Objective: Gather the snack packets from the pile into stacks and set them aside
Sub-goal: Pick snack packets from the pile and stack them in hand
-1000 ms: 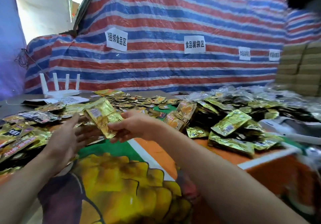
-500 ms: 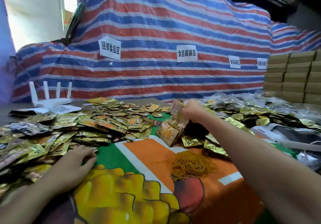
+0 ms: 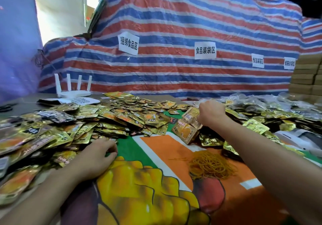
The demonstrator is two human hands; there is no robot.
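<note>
Person's right hand (image 3: 211, 114) is gripping, fingers curled, the top of a leaning stack of gold-and-orange foil snack packets (image 3: 187, 130) sitting mid-counter (image 3: 22, 102), right of centre. Their left hand (image 3: 97, 152) is resting with fingers loosely curled, holding nothing, at the near edge of the loose pile of gold foil snack packets (image 3: 104, 120) covering the counter's left side. A tangle of tan rubber bands (image 3: 210, 166) is lying near the stack, toward the near edge.

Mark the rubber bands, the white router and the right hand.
rubber bands (image 3: 211, 166), head view, middle of the heap.
white router (image 3: 75, 94), head view, its flat base.
right hand (image 3: 211, 113), head view, back of the hand.
</note>
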